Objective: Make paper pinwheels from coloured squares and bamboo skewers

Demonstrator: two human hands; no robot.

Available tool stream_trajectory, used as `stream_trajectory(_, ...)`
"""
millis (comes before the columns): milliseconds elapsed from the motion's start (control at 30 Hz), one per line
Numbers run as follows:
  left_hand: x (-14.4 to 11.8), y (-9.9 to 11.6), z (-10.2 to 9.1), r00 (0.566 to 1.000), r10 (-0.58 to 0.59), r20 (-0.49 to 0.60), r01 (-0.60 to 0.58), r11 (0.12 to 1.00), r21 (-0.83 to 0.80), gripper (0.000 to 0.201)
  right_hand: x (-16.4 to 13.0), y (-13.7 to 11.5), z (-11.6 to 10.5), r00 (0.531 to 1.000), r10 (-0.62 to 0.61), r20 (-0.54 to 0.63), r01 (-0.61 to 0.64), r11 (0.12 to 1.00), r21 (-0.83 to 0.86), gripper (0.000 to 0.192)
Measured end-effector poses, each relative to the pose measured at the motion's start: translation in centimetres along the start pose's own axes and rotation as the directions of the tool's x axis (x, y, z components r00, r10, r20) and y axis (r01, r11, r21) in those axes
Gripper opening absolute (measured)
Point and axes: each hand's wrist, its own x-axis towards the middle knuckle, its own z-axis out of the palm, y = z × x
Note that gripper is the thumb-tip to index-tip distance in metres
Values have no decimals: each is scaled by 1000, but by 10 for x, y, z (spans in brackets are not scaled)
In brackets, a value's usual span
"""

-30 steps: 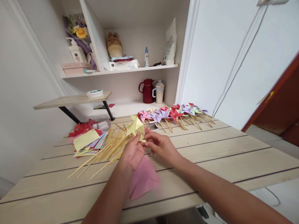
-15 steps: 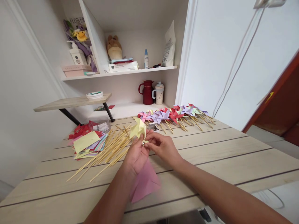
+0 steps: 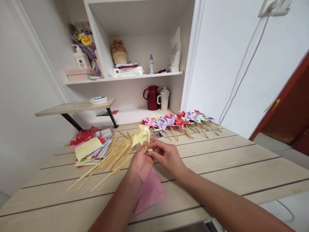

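A pale yellow paper pinwheel [image 3: 140, 135] is held up above the table by my left hand [image 3: 140, 162], with the thumb pressed against its folds. Close against it, my right hand [image 3: 166, 156] pinches at the pinwheel's lower right side; whatever is between those fingertips is too small and covered to make out. Beneath my left wrist lies a pink paper sheet [image 3: 151, 193] with slits cut in it. To the left of my hands, many thin wooden sticks [image 3: 113, 158] are spread in a loose pile.
Coloured paper squares [image 3: 88, 149] are stacked at left, beside red cut paper [image 3: 83, 135] and a clear plastic box [image 3: 105, 132]. Finished pinwheels on sticks [image 3: 181, 120] lie along the back. Behind my hands is a small open box [image 3: 158, 134]. A raised wooden shelf [image 3: 72, 108] overhangs the left.
The yellow pinwheel has turned and shifted slightly left in my left hand. A small shiny piece seen earlier by my fingertips is now covered. The view has tilted slightly up.
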Motion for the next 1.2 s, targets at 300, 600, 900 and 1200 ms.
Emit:
stream_trajectory(300, 1, 0, 0, 999, -20, -26, 19, 999, -37, 25, 1, 1, 1, 998, 35, 56, -35, 999, 1, 8)
stream_trajectory(600, -3, 3, 4, 994, -72, -78, 69, 996, -48, 25, 0, 2, 4, 990, 79, 118, -81, 997, 11, 5)
stream_trajectory(900, -7, 7, 6, 994, -63, -92, 62, 998, -9, 33, -2, 7, 4, 981, 63, 185, -54, 997, -53, 20)
stream_trajectory(1200, -6, 4, 6, 996, -68, -58, 69, 997, 19, 31, -3, 6, 3, 976, 41, 213, -7, 988, -156, 17)
